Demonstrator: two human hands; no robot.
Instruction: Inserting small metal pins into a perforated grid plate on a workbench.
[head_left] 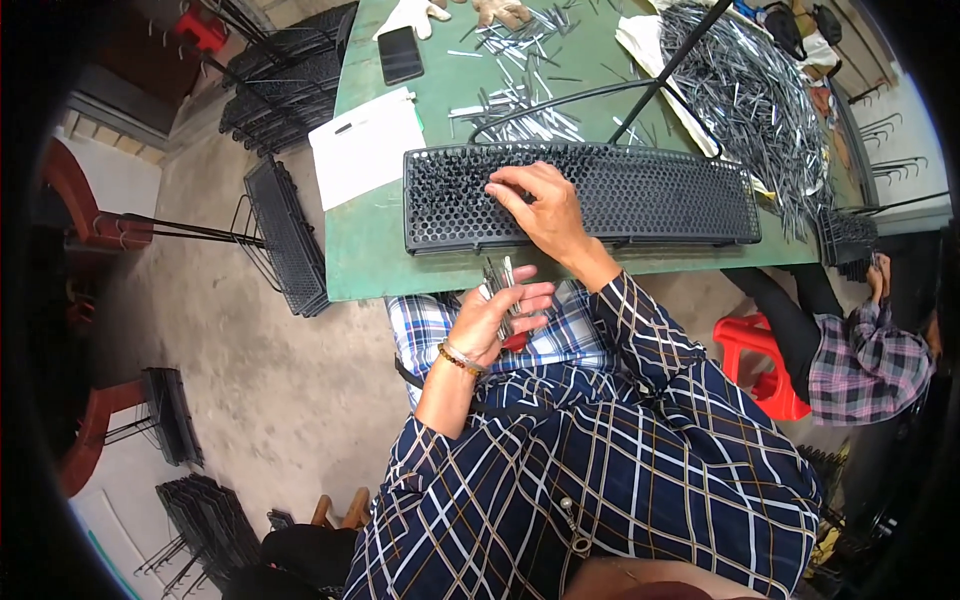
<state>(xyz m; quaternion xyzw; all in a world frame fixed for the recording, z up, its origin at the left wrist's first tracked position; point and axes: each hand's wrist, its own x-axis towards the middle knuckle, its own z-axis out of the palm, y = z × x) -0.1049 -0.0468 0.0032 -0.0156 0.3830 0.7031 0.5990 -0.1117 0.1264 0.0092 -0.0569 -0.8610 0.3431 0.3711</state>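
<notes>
Rack (670, 195) is set on the counter (365, 265) near its front edge: long, black, holes in a dense grid, dark tips crowded at the left. Rods (497, 278) are carried in the left hand (482, 322), thumb closed over them. Right hand (545, 210) is pinched over the rack; contents can't be told. Hands apart. White sack (642, 45) is heaped with grey rods.

I see on my feed a black rectangular rack (660, 200) patterned with small holes, a flat green tabletop (365, 255), slender silver-grey metal rods (745, 100), the wearer's navy garment (600, 450) checked white and tan, blue-and-white plaid cloth (575, 342), a bright red plastic stool (750, 332).
</notes>
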